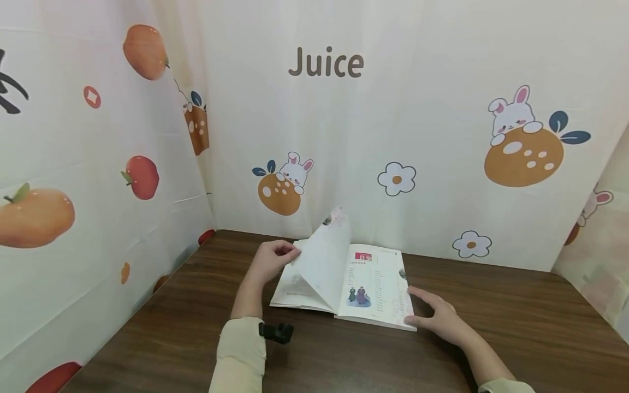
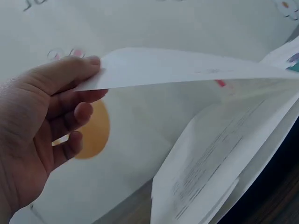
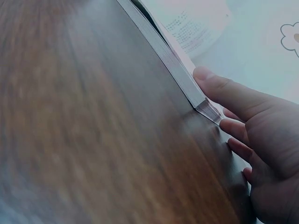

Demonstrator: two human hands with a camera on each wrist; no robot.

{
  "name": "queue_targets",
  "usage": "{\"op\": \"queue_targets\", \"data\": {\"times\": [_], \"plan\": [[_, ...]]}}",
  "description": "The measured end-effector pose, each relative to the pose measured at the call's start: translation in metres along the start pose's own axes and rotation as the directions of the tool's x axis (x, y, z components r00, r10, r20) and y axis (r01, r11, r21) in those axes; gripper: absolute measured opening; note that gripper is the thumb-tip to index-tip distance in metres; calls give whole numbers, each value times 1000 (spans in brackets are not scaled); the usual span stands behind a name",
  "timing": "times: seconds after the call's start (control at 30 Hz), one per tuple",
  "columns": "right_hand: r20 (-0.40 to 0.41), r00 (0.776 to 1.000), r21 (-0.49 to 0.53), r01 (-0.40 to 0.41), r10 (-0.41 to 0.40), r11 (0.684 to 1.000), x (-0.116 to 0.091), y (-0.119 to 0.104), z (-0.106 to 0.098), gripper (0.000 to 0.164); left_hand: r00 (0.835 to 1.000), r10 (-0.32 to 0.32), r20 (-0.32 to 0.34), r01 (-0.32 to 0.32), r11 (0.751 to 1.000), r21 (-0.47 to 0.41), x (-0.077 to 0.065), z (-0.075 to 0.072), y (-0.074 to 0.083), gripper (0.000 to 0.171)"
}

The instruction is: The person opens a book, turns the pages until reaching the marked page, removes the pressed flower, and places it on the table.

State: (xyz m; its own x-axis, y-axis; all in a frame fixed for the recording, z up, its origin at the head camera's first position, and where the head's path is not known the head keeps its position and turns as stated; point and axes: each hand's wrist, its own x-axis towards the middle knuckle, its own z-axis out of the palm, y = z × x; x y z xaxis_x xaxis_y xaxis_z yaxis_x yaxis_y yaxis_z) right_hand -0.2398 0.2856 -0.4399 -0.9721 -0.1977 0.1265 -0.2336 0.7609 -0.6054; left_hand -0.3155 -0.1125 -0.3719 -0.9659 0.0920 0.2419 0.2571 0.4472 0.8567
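Observation:
An open book (image 1: 375, 284) lies on the table, its right page showing a red heading and two small printed figures. One page (image 1: 326, 262) stands lifted at a slant over the left half. My left hand (image 1: 276, 259) pinches this page by its outer edge, thumb above and fingers beneath, as the left wrist view shows. At the book's lower right corner, my right hand (image 1: 439, 319) holds the edge. In the right wrist view its thumb (image 3: 224, 88) lies on top of the corner, with the other fingers along the page edges.
The dark wooden table (image 1: 314, 355) reaches back to a white curtain (image 1: 344, 125) printed with rabbits, fruit, flowers and "Juice". Another printed curtain (image 1: 98, 218) hangs along the left side. A black strap device (image 1: 277, 332) sits on the left wrist.

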Motion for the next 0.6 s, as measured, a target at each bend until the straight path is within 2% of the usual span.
{"op": "queue_targets", "data": {"times": [0.13,0.27,0.43,0.6], "plan": [[13,1000,-3,-1,1,1000,1,0,-1,75,994,-97,50,95,995,45,-4,-14,-15,18],[18,1000,-1,1,0,1000,1,-1,-2,75,977,-173,121,166,984,63,-9,-23,-29,19],[19,1000,7,-1,1,1000,1,-1,-3,74,951,-222,217,206,974,92,-14,-29,-46,18],[25,1000,7,-3,3,1000,3,-1,-4,73,932,-265,246,227,959,172,-19,-31,-55,18]]}}
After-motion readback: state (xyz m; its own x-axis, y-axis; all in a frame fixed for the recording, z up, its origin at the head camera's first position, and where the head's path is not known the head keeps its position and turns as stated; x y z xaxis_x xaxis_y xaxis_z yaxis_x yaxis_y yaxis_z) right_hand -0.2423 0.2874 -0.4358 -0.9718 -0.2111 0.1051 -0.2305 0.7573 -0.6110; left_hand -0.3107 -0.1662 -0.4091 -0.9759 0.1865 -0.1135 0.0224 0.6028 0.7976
